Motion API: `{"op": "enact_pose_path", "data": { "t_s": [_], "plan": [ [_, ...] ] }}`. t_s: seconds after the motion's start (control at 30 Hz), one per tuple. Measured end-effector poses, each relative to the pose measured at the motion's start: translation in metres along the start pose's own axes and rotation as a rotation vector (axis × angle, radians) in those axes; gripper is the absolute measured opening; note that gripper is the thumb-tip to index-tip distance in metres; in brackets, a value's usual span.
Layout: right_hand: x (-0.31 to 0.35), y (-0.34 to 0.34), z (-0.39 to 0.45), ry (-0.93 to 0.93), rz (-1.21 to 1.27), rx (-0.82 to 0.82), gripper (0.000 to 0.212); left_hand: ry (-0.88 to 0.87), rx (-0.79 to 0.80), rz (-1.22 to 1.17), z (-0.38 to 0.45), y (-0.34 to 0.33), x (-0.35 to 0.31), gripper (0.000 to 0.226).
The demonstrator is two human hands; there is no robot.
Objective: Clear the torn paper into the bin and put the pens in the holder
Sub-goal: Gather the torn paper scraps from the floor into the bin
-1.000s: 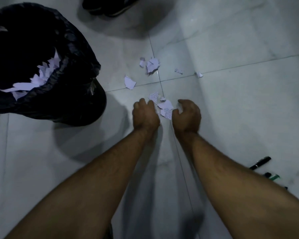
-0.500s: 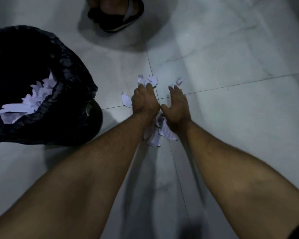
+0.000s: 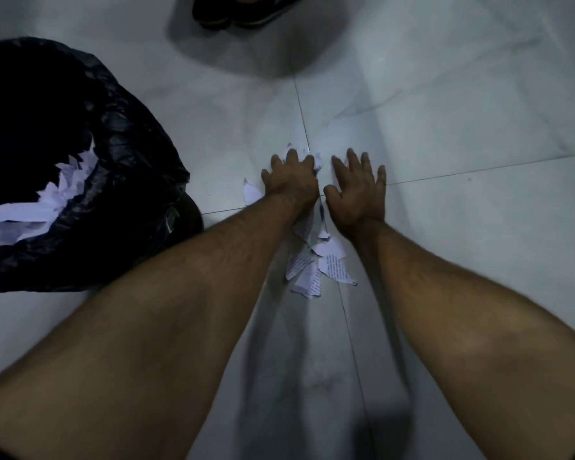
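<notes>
Pale floor tiles with thin dark lines between them fill the view, and the light is dim. Both arms reach out over the floor. The left hand lies flat, palm down, fingers spread, and it presses on some torn paper. White bits poke out past its fingertips, and one scrap sticks out just beside its wrist. The right hand also lies flat and open on the floor, right next to the left one, with nothing gripped in it. Between the two forearms sits a small pile of torn paper with tiny printed words on it. The pile touches the floor and lies nearer to the person than the hands do. On the left stands the bin with a black bag in it. Many white paper strips already lie inside the bag. At the top edge, dark shoes rest on the floor, well apart from the hands.
</notes>
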State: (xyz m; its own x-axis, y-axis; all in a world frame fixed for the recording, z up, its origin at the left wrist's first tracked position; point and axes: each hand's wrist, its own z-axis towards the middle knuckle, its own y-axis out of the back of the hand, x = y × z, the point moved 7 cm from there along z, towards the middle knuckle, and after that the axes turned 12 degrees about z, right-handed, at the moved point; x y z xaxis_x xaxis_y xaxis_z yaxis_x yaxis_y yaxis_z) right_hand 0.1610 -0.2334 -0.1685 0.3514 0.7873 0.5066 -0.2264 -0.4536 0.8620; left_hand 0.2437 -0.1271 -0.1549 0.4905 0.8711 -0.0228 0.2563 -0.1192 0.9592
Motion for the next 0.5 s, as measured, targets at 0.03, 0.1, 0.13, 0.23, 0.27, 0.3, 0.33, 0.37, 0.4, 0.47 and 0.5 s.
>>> {"op": "enact_pose_path", "data": {
  "t_s": [0.03, 0.1, 0.13, 0.23, 0.27, 0.3, 0.33, 0.37, 0.4, 0.47, 0.5],
  "plan": [
    [0.003, 0.001, -0.001, 0.028, 0.000, 0.029, 0.073, -0.015, -0.003, 0.006, -0.006, 0.000, 0.000, 0.047],
    [0.007, 0.001, -0.004, 0.057, 0.023, 0.136, 0.070, -0.058, 0.030, 0.007, -0.023, -0.006, 0.000, 0.046],
    [0.009, 0.003, -0.008, 0.044, 0.055, 0.210, 0.069, -0.088, 0.061, 0.012, -0.033, -0.010, -0.001, 0.048],
    [0.024, 0.001, -0.042, 0.012, 0.125, 0.456, 0.071, -0.155, 0.106, 0.003, -0.064, -0.017, 0.005, 0.056],
    [0.027, -0.003, -0.055, 0.011, 0.138, 0.495, 0.073, -0.175, 0.109, -0.011, -0.070, -0.018, 0.007, 0.057],
    [0.031, -0.002, -0.072, 0.016, 0.149, 0.514, 0.074, -0.189, 0.122, -0.031, -0.081, -0.018, 0.008, 0.057],
    [0.033, -0.003, -0.088, 0.018, 0.165, 0.530, 0.075, -0.202, 0.147, -0.052, -0.092, -0.020, 0.008, 0.057],
    [0.035, -0.002, -0.104, 0.015, 0.184, 0.545, 0.075, -0.214, 0.179, -0.059, -0.106, -0.022, 0.007, 0.058],
    [0.036, -0.001, -0.116, 0.012, 0.201, 0.563, 0.074, -0.224, 0.208, -0.053, -0.117, -0.025, 0.006, 0.059],
    [0.038, 0.004, -0.136, 0.004, 0.221, 0.621, 0.078, -0.234, 0.250, -0.027, -0.138, -0.027, 0.004, 0.065],
    [0.038, 0.007, -0.145, 0.009, 0.213, 0.654, 0.082, -0.249, 0.266, -0.006, -0.149, -0.026, 0.003, 0.070]
  ]
}}
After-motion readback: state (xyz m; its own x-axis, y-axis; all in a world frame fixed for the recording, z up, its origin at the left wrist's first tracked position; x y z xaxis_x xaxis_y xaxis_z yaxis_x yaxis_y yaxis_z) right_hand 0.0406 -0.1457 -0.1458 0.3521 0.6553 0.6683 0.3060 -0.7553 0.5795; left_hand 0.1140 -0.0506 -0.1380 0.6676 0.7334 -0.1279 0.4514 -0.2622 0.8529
